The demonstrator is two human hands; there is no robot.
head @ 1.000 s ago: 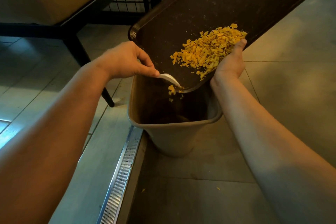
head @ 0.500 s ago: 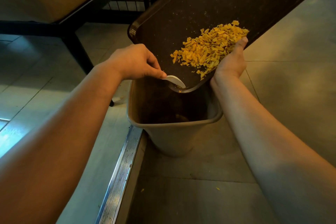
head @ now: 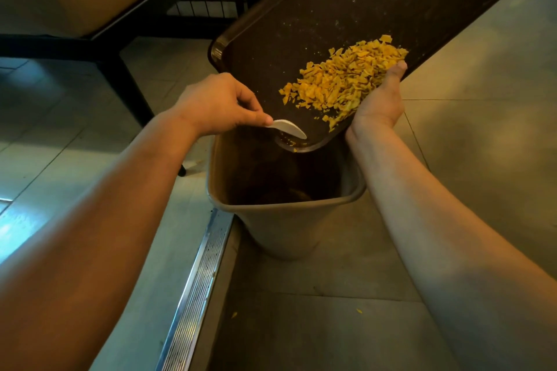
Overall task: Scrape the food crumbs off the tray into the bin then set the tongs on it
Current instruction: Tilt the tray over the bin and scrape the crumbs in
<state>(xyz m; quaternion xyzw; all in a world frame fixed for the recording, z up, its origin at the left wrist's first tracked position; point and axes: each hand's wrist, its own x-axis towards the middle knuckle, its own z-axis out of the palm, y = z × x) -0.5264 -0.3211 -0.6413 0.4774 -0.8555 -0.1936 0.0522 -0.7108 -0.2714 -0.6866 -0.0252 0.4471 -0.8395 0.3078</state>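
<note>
A: Grip first: our left hand (head: 217,104) pinches the handle of a white plastic tong (head: 287,128) between thumb and curled fingers, its smooth rounded tip resting on the lowest corner of the tray.

B: And our right hand (head: 378,99) grasps the long edge of the dark brown rectangular plastic tray (head: 361,9), thumb on top, fingers hidden beneath.

A: The tray tilts steeply, its long axis running from upper right down to that low corner, which hangs just over the open mouth of the tan plastic bin (head: 286,220).

B: What matters for the next stroke: the heap of yellow, flaky food crumbs (head: 343,81) lies up-slope and to the right of the tong tip, against the edge beside our right thumb. The left hand holds the tool, so we judge it must reach up past the heap and drag down toward the corner.

A: The tray looks faintly pebbled and dusted with specks; 2 or 3 stray flakes lie on the grey tiled floor (head: 482,159).
</note>
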